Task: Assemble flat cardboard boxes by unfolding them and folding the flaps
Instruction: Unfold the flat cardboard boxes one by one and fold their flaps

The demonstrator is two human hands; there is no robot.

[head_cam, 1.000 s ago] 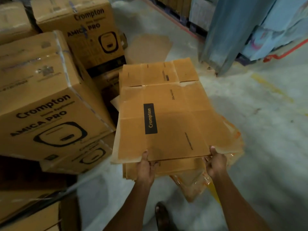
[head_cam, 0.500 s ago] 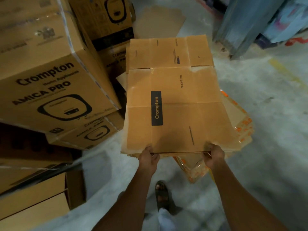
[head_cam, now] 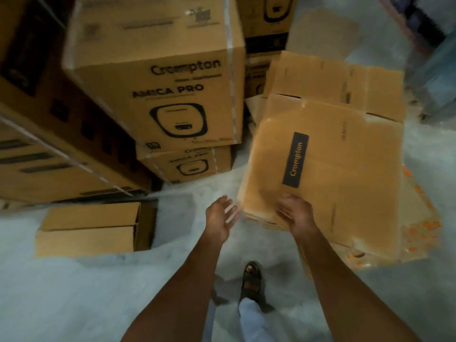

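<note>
A flat brown cardboard box (head_cam: 328, 169) with a black "Crompton" label is lifted off a pile of flat boxes (head_cam: 417, 233) on the floor at the right. My right hand (head_cam: 294, 211) grips its near left edge, fingers curled over the top face. My left hand (head_cam: 220, 219) is off the cardboard, just left of that edge, palm turned up with fingers spread and holding nothing. The image is motion-blurred around the box's left side.
Sealed Crompton Amica Pro cartons (head_cam: 158, 77) are stacked at the left and back. A low open carton (head_cam: 91, 228) lies on the grey floor at the left. My sandalled foot (head_cam: 251, 280) stands below the hands. A loose cardboard sheet (head_cam: 320, 33) lies behind.
My left hand has let go of the flat box's near edge and opened. My right hand has shifted left along the edge, and the box now swings up, tilted to the right.
</note>
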